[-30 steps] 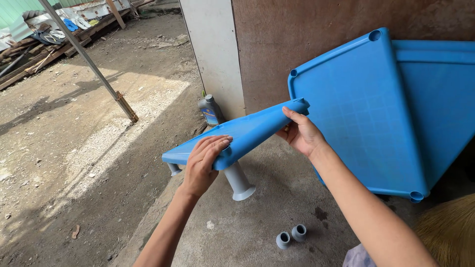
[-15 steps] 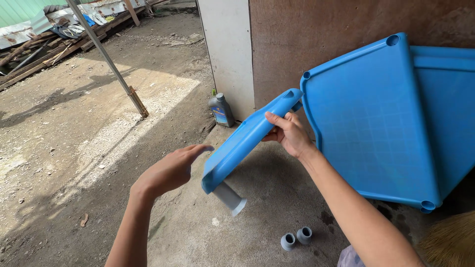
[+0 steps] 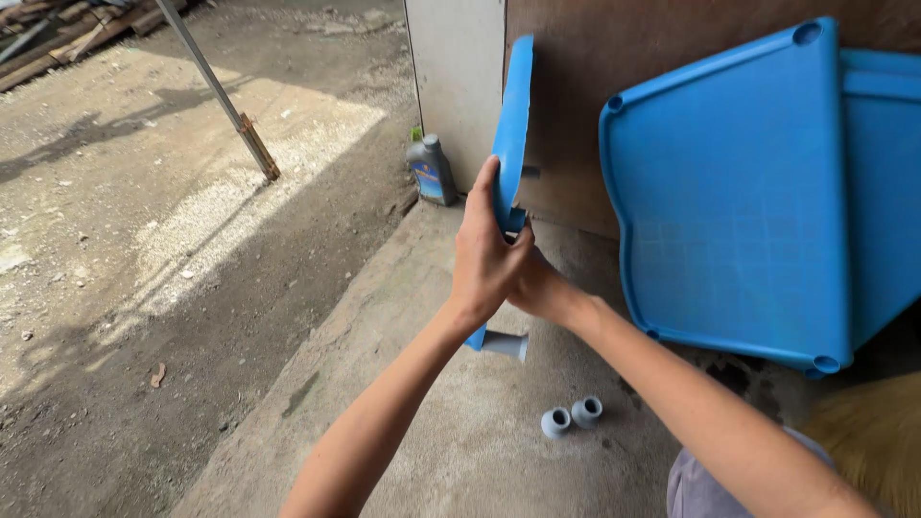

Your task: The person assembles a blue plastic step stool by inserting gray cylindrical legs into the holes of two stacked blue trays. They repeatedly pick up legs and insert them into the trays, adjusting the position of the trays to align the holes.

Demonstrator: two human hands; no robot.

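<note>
Blue shelf panel [image 3: 515, 115] held edge-on, upright.
Left hand [image 3: 487, 251] fingers wrapped on panel; right hand [image 3: 539, 288] mostly hidden, grip apparently closed too.

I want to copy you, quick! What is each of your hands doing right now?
Left hand: closed on the edge of the upright blue plastic shelf panel.
Right hand: mostly hidden behind the left; it grips the same panel, though the fingers cannot be seen.

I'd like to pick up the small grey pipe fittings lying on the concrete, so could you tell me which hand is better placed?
Probably the right hand: its arm passes nearest the two small grey pipe fittings, while the left hand grips the upright blue plastic shelf panel.
</note>
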